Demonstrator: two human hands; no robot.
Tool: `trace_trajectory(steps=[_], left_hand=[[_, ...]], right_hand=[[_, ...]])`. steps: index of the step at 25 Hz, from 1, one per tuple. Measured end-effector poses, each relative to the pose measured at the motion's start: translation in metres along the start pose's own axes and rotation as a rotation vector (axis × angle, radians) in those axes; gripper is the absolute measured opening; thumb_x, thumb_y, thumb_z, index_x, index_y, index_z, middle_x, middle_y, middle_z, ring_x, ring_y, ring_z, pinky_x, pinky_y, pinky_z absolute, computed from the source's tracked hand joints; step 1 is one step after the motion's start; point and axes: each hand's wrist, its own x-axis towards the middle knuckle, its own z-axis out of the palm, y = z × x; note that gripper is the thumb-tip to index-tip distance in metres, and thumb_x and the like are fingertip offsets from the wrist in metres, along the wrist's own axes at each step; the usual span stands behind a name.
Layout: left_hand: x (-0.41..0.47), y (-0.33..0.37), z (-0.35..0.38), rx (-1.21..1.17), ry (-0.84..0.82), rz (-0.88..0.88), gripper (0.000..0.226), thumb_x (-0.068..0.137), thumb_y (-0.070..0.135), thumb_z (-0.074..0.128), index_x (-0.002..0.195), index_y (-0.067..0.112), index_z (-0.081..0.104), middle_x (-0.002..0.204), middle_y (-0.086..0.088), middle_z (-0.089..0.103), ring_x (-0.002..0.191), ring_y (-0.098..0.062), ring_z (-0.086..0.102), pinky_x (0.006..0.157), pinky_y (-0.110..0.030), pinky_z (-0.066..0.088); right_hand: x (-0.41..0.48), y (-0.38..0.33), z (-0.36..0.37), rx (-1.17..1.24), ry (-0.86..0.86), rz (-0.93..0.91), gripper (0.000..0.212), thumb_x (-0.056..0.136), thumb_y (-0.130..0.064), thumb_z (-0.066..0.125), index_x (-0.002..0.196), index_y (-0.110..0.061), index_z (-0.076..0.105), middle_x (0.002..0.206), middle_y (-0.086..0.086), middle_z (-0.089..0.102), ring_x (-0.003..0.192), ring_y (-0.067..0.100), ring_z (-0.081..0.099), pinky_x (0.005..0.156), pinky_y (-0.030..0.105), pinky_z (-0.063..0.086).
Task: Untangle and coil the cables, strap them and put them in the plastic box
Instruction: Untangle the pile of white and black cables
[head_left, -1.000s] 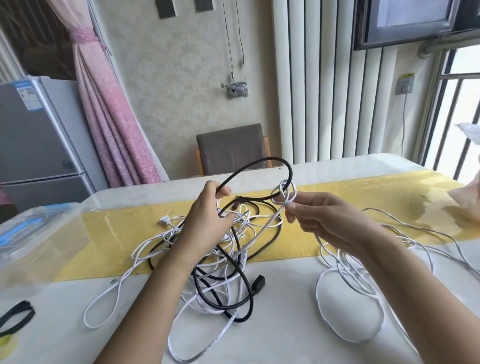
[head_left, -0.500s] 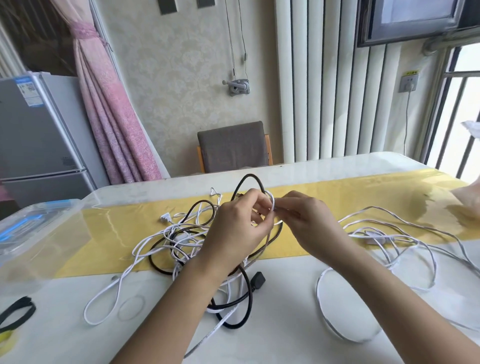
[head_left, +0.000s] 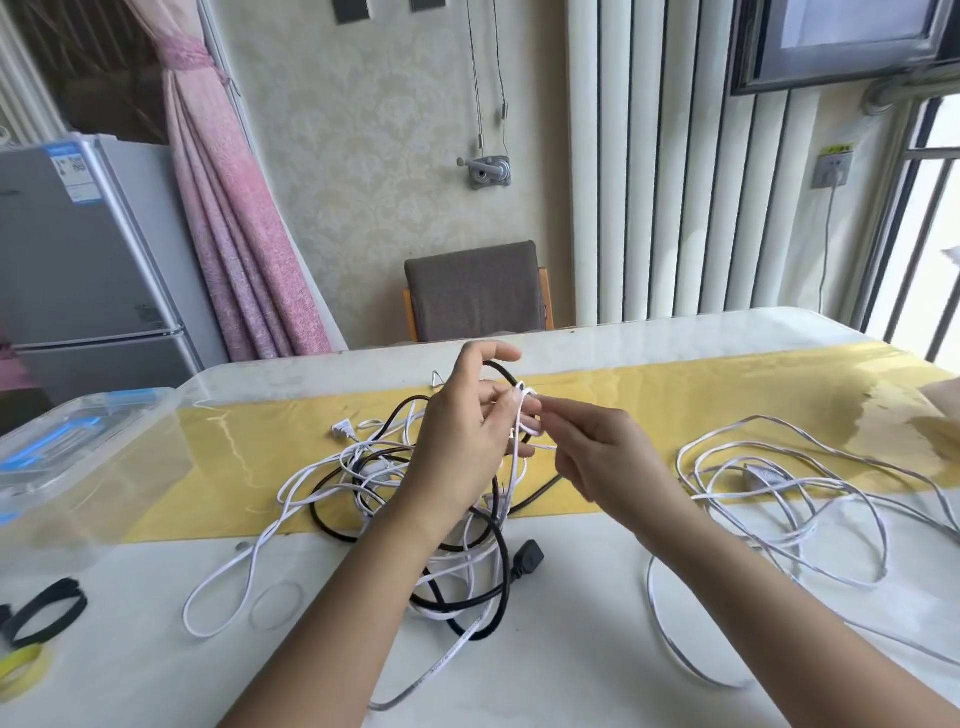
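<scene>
A tangle of white cable (head_left: 332, 470) and black cable (head_left: 478, 605) lies mid-table, partly on a yellow runner (head_left: 675, 395). My left hand (head_left: 462, 441) is raised above the tangle, its curled fingers holding a black cable loop and white strands. My right hand (head_left: 597, 452) pinches a white cable knot (head_left: 527, 410) wound round the black loop, right beside my left fingers. A second loose white cable (head_left: 779, 499) spreads to the right. The clear plastic box (head_left: 78, 457) with a blue-clipped lid stands at the left.
A black strap (head_left: 44, 610) and a yellow strap (head_left: 21, 665) lie at the near left edge. A black plug (head_left: 527, 556) rests in front of the tangle. A grey chair (head_left: 475, 293) stands behind the table, a fridge (head_left: 78, 249) at far left.
My hands came together from apart, lowering the raised black loop toward the pile. My right fingers now work the white knot right against my left hand.
</scene>
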Motion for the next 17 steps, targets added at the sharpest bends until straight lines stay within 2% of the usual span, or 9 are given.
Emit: trace_trajectory(steps=[3,5,7,9,10,11,13,15,17], left_hand=[[0.004,0.0,-0.006,-0.172,-0.014,-0.121,0.027,0.092,-0.005,0.052,0.101,0.019,0.048,0.082,-0.008,0.068,0.068,-0.017,0.071,0.059,-0.029,0.058],[0.006,-0.006,-0.008,-0.013,0.01,-0.091,0.03,0.085,-0.006,0.058,0.096,0.021,0.055,0.086,0.001,0.06,0.066,-0.011,0.069,0.061,-0.026,0.055],[0.007,-0.015,-0.01,0.337,0.085,0.096,0.028,0.08,0.0,0.062,0.091,0.025,0.066,0.089,0.009,0.051,0.069,-0.005,0.059,0.067,-0.019,0.048],[0.009,-0.022,-0.011,0.631,0.142,0.349,0.026,0.075,0.005,0.06,0.087,0.025,0.072,0.092,0.007,0.049,0.083,-0.011,0.048,0.079,-0.022,0.04],[0.009,-0.025,-0.009,0.692,0.136,0.423,0.028,0.072,0.004,0.055,0.084,0.022,0.073,0.093,0.005,0.052,0.089,-0.014,0.046,0.082,-0.027,0.036],[0.009,-0.026,-0.007,0.681,0.109,0.436,0.031,0.069,0.001,0.049,0.081,0.018,0.072,0.093,0.003,0.056,0.092,-0.016,0.047,0.083,-0.029,0.035],[0.005,-0.022,-0.002,0.468,0.023,0.283,0.037,0.068,-0.004,0.038,0.082,0.014,0.068,0.086,0.003,0.063,0.087,-0.015,0.056,0.079,-0.027,0.041],[0.004,-0.016,-0.003,0.206,-0.035,0.071,0.037,0.074,-0.006,0.036,0.089,0.014,0.064,0.07,0.011,0.063,0.072,-0.009,0.06,0.068,-0.023,0.046],[0.005,-0.009,-0.006,0.026,-0.081,-0.068,0.036,0.081,-0.011,0.039,0.095,0.015,0.059,0.057,0.013,0.059,0.06,-0.009,0.057,0.062,-0.023,0.047]], right_hand=[[0.003,-0.001,-0.007,0.073,-0.005,0.03,0.03,0.099,-0.009,0.042,0.095,-0.028,0.065,0.063,0.0,0.07,0.057,0.011,0.062,0.06,0.019,0.049],[0.003,0.001,-0.009,0.052,-0.012,0.011,0.031,0.099,-0.008,0.042,0.092,-0.028,0.064,0.069,-0.003,0.072,0.065,0.01,0.065,0.064,0.017,0.049],[0.002,0.002,-0.008,0.001,-0.051,-0.021,0.033,0.099,-0.006,0.043,0.091,-0.03,0.063,0.072,-0.005,0.072,0.068,0.009,0.063,0.067,0.016,0.047],[0.001,0.003,-0.005,-0.149,-0.066,-0.052,0.038,0.097,-0.001,0.044,0.087,-0.033,0.06,0.078,-0.007,0.068,0.068,0.009,0.057,0.067,0.016,0.044],[0.0,0.003,-0.003,-0.219,-0.069,-0.056,0.041,0.095,0.002,0.044,0.083,-0.034,0.058,0.083,-0.005,0.064,0.068,0.009,0.053,0.065,0.016,0.041],[-0.001,0.002,-0.002,-0.257,-0.065,-0.043,0.042,0.093,0.004,0.043,0.078,-0.034,0.055,0.088,-0.002,0.06,0.066,0.01,0.049,0.061,0.016,0.038],[-0.003,-0.003,0.002,-0.257,-0.025,-0.006,0.035,0.093,-0.002,0.042,0.076,-0.031,0.054,0.092,-0.001,0.055,0.065,0.007,0.046,0.054,0.012,0.033],[-0.005,-0.008,0.003,-0.292,0.023,-0.041,0.025,0.096,-0.019,0.047,0.081,-0.035,0.06,0.089,-0.003,0.05,0.072,0.003,0.048,0.058,0.008,0.033],[-0.005,-0.01,0.001,-0.379,0.035,-0.096,0.017,0.094,-0.035,0.054,0.087,-0.034,0.069,0.079,-0.005,0.045,0.067,0.003,0.046,0.059,0.01,0.033]])
